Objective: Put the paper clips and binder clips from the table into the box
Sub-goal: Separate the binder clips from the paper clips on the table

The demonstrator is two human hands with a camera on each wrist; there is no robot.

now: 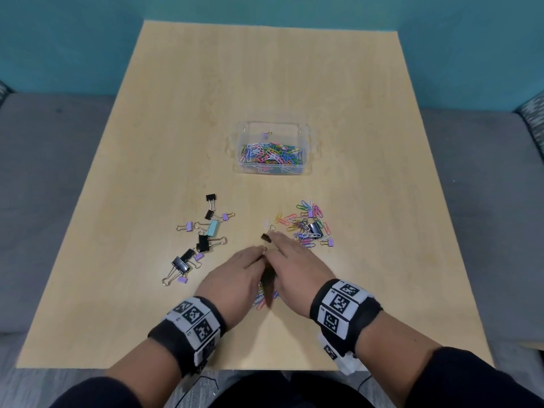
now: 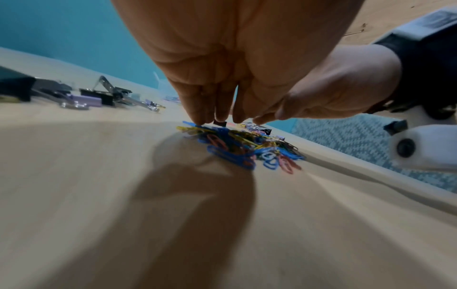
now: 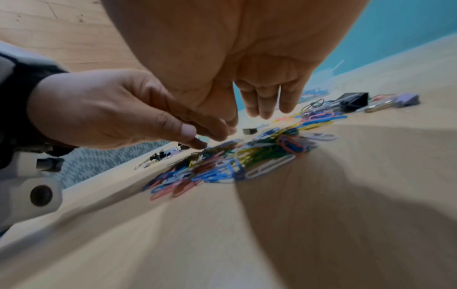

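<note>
one box [image 1: 272, 148], two hands [image 1: 232, 282], many clips [image 1: 309, 223]

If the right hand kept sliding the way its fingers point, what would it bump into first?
Probably the small dark binder clip lying just beyond the right hand, at its fingertips. Farther along that line stands the clear box of paper clips, though depth is hard to judge.
</note>
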